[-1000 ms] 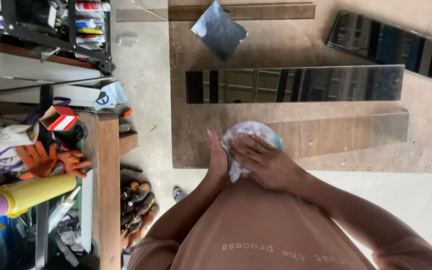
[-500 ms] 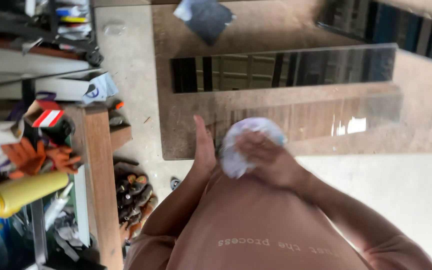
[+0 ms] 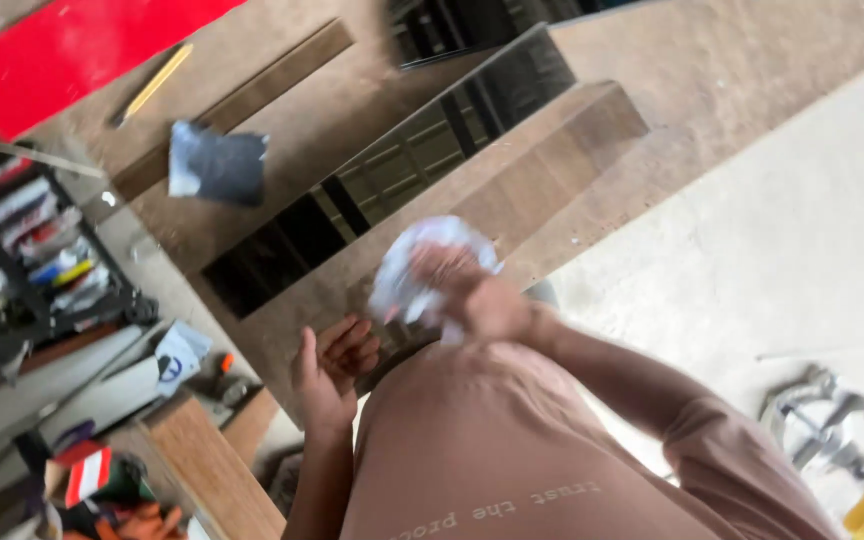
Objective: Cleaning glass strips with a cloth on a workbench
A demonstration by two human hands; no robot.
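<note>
Hands: right clutching white cloth; left open.

workshop: plywood bench, glass strips, pencil, cluttered tool shelves.

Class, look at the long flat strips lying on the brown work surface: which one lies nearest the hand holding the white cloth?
The clear glass strip: the right hand with the white cloth is over its near end. The dark reflective strip lies beyond it.
</note>
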